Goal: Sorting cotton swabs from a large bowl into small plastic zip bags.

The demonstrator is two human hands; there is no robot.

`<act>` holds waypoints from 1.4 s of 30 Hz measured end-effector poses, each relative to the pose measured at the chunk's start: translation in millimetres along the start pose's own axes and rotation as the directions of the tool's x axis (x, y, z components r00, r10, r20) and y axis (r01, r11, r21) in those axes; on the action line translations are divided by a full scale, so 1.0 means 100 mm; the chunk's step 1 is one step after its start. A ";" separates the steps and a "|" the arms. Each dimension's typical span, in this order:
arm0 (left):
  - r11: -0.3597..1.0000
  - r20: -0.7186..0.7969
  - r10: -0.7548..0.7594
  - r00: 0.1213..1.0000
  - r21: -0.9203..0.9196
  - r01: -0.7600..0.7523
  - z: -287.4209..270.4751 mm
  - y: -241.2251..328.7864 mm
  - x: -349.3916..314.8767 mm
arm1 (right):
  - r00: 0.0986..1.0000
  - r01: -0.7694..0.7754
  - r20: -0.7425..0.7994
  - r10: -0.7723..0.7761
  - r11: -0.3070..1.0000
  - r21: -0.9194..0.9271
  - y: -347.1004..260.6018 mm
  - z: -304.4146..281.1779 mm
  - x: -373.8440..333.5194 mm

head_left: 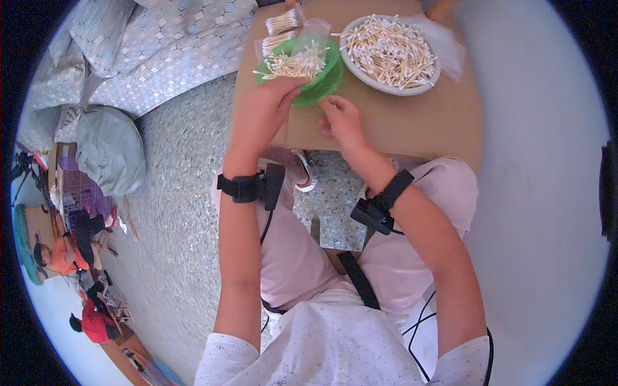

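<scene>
A green plastic bowl [328, 80] holding loose cotton swabs [293, 64] stands at the far left of a cardboard-covered table. My left hand [267, 106] reaches over its near left rim, fingers curled and pressed together beside the swabs. What they grip is hidden. Just off the near rim is my right hand [346, 122], with thumb and forefinger pinched together. Whatever that pinch holds is too small to name. To the right, a white bowl [360, 82] is heaped with loose cotton swabs [389, 51].
Swab bundles [281, 23] in clear plastic lie behind the green bowl. A clear bag [449, 51] lies beside the white bowl. Part of another person's hand [441, 9] shows at the far edge. The cardboard tabletop [399, 122] ends near my knees. Two people sit far left.
</scene>
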State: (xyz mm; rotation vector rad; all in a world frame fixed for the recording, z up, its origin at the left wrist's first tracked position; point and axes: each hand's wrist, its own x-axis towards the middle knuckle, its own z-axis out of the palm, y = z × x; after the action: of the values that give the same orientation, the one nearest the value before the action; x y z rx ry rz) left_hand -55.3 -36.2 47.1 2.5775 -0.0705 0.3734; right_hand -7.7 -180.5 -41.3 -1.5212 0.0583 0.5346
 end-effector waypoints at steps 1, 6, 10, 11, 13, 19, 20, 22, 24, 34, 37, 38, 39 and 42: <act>1.000 0.003 0.005 1.000 -0.003 -0.005 0.00 -0.01 0.00 | 0.999 0.011 -0.038 -0.009 0.998 0.063 0.01 0.04 -0.02; 0.999 -0.041 0.049 0.998 0.017 -0.048 -0.04 -0.02 -0.01 | 0.999 -0.033 -0.004 0.033 0.996 0.086 -0.02 0.02 -0.02; 1.000 -0.041 0.021 0.999 0.022 -0.020 -0.06 -0.02 -0.01 | 1.000 -0.028 0.016 0.027 0.997 0.077 -0.02 0.00 -0.02; 0.999 -0.048 0.003 0.999 0.037 -0.002 -0.06 -0.01 -0.02 | 0.999 -0.023 0.029 0.020 0.997 0.076 -0.02 0.00 -0.02; 0.999 -0.055 -0.010 0.998 0.052 0.013 -0.06 0.00 -0.01 | 1.000 0.005 -0.001 -0.004 0.992 0.130 0.01 0.02 0.00; 0.996 -0.127 0.063 0.990 0.065 -0.055 -0.05 -0.05 -0.01 | 0.997 0.032 -0.074 -0.013 0.964 0.265 -0.03 0.03 0.02; 0.998 -0.031 0.023 0.999 0.060 -0.021 -0.05 -0.06 -0.03 | 0.994 0.034 -0.108 0.002 0.945 0.326 -0.07 0.04 0.02; 0.998 0.064 -0.013 0.998 0.056 0.009 -0.05 -0.06 -0.04 | 0.995 0.029 -0.101 0.007 0.936 0.350 -0.08 0.01 0.06; 0.993 0.140 -0.002 0.990 0.115 -0.015 0.01 -0.10 -0.08 | 0.996 0.022 -0.091 0.013 0.927 0.374 -0.07 0.01 0.07; 0.993 0.239 -0.068 0.969 0.109 0.042 0.12 -0.17 -0.04 | 0.996 0.089 -0.021 -0.087 0.984 0.154 0.05 -0.04 0.15; 1.000 0.182 0.006 0.983 -0.029 -0.001 0.18 -0.25 -0.05 | 0.989 0.135 -0.091 -0.119 0.972 0.192 0.05 0.01 0.06; 1.000 0.213 -0.016 0.977 -0.012 0.019 0.20 -0.25 -0.05 | 0.975 0.177 -0.173 -0.137 0.955 0.240 0.05 0.03 0.02; 1.000 0.244 -0.029 0.969 -0.002 0.030 0.22 -0.23 -0.03 | 0.974 0.183 -0.178 -0.142 0.954 0.237 0.05 0.03 0.00; 0.997 0.249 0.048 0.967 0.041 -0.060 0.21 -0.21 -0.05 | 0.930 0.303 -0.292 -0.225 0.917 0.260 -0.01 0.05 -0.12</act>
State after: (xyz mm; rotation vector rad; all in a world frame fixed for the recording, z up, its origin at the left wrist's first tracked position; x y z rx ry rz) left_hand -51.9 -28.8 18.0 2.6613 -0.2242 0.0711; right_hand -19.4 -179.5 -35.9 -1.2635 0.1256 0.0986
